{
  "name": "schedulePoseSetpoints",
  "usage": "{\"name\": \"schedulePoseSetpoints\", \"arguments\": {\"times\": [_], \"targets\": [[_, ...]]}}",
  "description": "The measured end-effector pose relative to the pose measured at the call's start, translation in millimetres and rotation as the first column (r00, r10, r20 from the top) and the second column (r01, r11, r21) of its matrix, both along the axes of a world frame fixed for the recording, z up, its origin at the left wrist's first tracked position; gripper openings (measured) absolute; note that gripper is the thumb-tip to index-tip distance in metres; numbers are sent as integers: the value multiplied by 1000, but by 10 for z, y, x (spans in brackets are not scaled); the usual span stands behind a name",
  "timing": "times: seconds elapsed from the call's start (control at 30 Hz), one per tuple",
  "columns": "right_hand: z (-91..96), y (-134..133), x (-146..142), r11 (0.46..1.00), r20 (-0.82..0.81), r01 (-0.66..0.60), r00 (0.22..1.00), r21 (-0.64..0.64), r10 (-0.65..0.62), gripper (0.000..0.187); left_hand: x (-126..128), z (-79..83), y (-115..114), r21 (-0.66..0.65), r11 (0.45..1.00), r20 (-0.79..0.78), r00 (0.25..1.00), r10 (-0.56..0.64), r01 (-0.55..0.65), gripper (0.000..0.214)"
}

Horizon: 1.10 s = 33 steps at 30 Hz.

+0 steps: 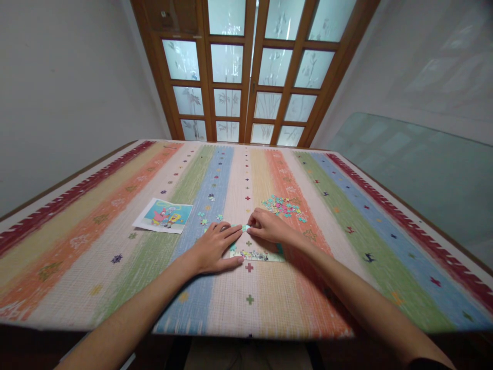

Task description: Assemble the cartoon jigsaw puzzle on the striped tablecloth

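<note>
My left hand [214, 247] lies flat on a partly joined jigsaw puzzle [259, 256], its thumb spread away from the fingers. Its fingertips touch a small pale teal puzzle piece [245, 228] at the puzzle's far side. My right hand [267, 225] is closed in a pinch at the right end of that piece, with thumb and forefinger together. The joined part shows a bottom strip and some of the sides, and the tablecloth shows through its middle. Both hands cover portions of the puzzle's edges.
A heap of loose puzzle pieces [284, 206] lies beyond my right hand. Several scattered pieces [204, 222] lie beyond my left hand. At the left is a printed cartoon picture [165, 216]. A striped tablecloth [154, 288] covers the table. Glazed wooden doors [246, 87] stand behind.
</note>
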State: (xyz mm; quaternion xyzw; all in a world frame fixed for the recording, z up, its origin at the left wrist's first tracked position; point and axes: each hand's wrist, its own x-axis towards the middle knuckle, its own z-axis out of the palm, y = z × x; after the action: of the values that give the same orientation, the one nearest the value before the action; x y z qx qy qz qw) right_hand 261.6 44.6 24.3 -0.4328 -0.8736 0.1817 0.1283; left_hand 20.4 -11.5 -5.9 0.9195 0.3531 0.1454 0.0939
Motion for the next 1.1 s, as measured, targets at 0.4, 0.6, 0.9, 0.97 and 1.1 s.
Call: {"name": "schedulePoseSetpoints", "arguments": {"times": [0.4,0.6,0.9,0.97,1.1], "targets": [[-3,71,-31,968,-187,41,978,-249,-90,8,0,2,4,7,1000,4,1000,-5,5,68],[-58,245,-12,970,-245,69,961,-231,-127,5,-3,12,2,13,1000,-1,1000,-20,20,62],[-105,338,-92,986,-217,101,968,-132,-128,10,-278,178,126,177,947,164,956,241,-269,44],[-119,364,-104,991,-201,106,972,-82,-121,11,-443,224,171,195,938,163,952,258,-287,51],[-148,442,-116,994,-167,105,981,19,-100,13,-686,229,237,174,943,126,957,263,-282,51]]}}
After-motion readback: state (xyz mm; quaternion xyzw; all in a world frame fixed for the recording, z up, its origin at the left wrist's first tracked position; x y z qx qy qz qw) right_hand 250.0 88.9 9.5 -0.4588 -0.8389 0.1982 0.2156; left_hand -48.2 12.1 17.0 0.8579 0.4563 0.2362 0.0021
